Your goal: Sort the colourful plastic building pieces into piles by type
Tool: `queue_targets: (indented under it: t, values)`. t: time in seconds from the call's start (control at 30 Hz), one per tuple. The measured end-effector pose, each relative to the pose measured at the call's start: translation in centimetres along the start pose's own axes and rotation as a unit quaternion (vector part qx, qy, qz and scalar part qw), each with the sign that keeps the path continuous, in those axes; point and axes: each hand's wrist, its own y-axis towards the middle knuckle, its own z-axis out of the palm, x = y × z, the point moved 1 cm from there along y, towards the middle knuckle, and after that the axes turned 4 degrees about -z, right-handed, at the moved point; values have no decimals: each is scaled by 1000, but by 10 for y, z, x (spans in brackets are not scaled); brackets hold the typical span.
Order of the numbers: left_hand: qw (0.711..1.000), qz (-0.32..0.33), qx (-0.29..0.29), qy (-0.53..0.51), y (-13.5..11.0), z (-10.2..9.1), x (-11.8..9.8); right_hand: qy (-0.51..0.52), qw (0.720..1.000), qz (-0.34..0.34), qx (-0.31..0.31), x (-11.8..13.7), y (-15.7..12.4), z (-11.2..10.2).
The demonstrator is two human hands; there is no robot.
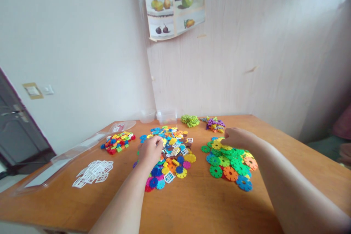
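Observation:
My left hand (150, 150) is over the left side of a mixed pile (179, 161) of coloured notched discs, small bricks and white window pieces. Its fingers are curled together, and whatever they hold is hidden. To the right, my right hand (238, 137) is at the back of a second pile, made of larger notched discs (238, 166) in green, orange, blue and yellow. Its fingers are bent closed beside a yellow disc (216, 144); I cannot see whether they grip it.
White lattice window pieces (94, 172) lie at the left, with small building bricks (117, 142) behind them. Green pieces (190, 120) and purple pieces (215, 123) sit at the back near clear plastic tubs (167, 117). Clear lids (65, 155) line the table's left edge.

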Motion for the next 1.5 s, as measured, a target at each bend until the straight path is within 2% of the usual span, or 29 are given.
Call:
queue_targets:
  t: [0.17, 0.4, 0.57, 0.67, 0.83, 0.9, 1.0, 1.23, 1.5]
  values:
    - [995, -13, -11, -101, 3, 3, 3, -2, 1000, -11, 2, -1, 1, 2]
    - [969, -40, -2, -242, 1, 4, -5, 1, 1000, -18, 7, 0, -1, 4]
    - [948, -41, 37, -314, -1, 4, -12, 10, 999, -16, -35, 5, -2, -1]
    - [927, -41, 69, -366, -3, 6, -16, 22, 996, -43, -76, 23, -5, -4]
    - [902, -39, 127, -412, -9, 1, -27, 55, 981, -135, -126, 78, -22, 7]
    - [891, -38, 156, -424, -13, -1, -32, 85, 962, -202, -160, 98, -32, 14]
    - [877, -36, 197, -437, -19, -3, -39, 97, 941, -273, -177, 121, -46, 24]
    - [820, -38, 305, -483, -28, -3, -50, 90, 924, -326, -176, 135, -54, 32]
    - [794, -53, 322, -513, -29, -6, -55, 50, 928, -329, -167, 136, -59, 23]
